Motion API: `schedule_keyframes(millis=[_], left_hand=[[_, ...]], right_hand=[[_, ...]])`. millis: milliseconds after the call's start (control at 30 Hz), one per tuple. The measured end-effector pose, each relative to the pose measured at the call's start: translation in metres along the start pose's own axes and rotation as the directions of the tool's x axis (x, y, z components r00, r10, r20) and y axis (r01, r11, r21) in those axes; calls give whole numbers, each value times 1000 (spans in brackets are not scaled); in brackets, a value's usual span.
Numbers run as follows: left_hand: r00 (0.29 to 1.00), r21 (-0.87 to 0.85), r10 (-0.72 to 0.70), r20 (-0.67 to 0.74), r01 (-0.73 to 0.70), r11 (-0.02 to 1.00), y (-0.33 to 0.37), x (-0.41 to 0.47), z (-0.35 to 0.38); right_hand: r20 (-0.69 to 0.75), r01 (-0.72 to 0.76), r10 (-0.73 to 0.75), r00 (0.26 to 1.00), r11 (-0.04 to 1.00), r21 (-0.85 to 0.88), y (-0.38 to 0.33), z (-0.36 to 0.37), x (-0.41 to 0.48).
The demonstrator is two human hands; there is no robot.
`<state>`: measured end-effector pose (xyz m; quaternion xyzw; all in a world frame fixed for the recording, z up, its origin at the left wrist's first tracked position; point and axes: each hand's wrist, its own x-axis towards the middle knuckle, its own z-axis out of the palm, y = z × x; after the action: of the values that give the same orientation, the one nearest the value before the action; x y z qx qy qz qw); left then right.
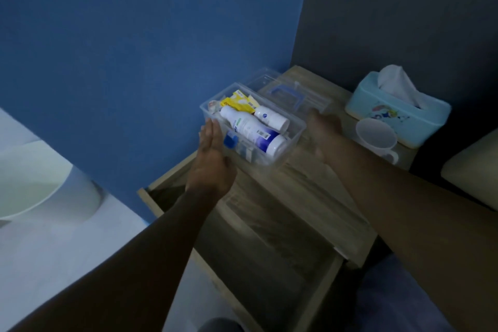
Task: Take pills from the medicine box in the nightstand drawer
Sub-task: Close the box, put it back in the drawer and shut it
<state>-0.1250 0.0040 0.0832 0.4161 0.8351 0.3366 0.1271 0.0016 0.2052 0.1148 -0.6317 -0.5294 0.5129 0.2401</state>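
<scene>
A clear plastic medicine box [295, 131] stands open on the wooden nightstand top [304, 183]. Inside lie a large white bottle with a blue band [250, 129], a smaller white bottle [270, 116], yellow packets [238, 101] and a blue clip [230, 140]. Its clear lid with a blue handle [293, 94] lies just behind the box. My left hand [211, 159] is flat against the box's left side, fingers straight. My right hand [323, 127] hovers blurred at the box's right edge, fingers spread, holding nothing. The drawer [269, 264] below stands pulled out.
A white mug [377, 140] and a light blue tissue box [398, 110] sit at the right of the nightstand top. A blue wall rises on the left, a dark wall behind. A white rounded object [40, 183] lies on the floor at left.
</scene>
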Motion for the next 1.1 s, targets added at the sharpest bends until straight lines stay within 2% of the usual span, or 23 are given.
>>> schedule_keyframes(millis=[100, 200, 267, 367, 533, 633, 733, 900, 1000, 1100], left_hand=[[997, 35, 25, 70, -27, 999, 3, 10, 4], [997, 63, 10, 83, -15, 998, 3, 13, 11], [997, 74, 5, 76, -11, 997, 3, 14, 11], [997, 107, 8, 74, -16, 994, 3, 17, 7], [994, 101, -29, 104, 19, 995, 5, 17, 6], [995, 77, -31, 99, 23, 997, 6, 16, 6], [994, 20, -67, 86, 66, 998, 6, 12, 8], [991, -1, -117, 70, 118, 993, -5, 6, 11], [994, -14, -103, 43, 103, 995, -11, 5, 12], [995, -37, -99, 13, 99, 994, -10, 10, 14]], right_hand=[[54, -86, 76, 996, 971, 222, -6, 3, 8], [20, -90, 89, 996, 944, 316, -9, -1, 15], [-58, 13, 10, 998, 927, 376, -11, -7, 14], [-136, 285, -254, 958, 901, 327, -18, -11, -4], [-155, 613, -594, 790, 773, 163, -20, -4, -36], [-122, 774, -770, 626, 633, -22, -11, 2, -48], [14, 846, -852, 524, 518, -129, 8, 6, -56], [223, 944, -935, 275, 219, -246, 48, 15, -63], [279, 935, -932, 232, 135, -327, 60, 18, -66], [268, 927, -939, 217, 112, -359, 63, 20, -68]])
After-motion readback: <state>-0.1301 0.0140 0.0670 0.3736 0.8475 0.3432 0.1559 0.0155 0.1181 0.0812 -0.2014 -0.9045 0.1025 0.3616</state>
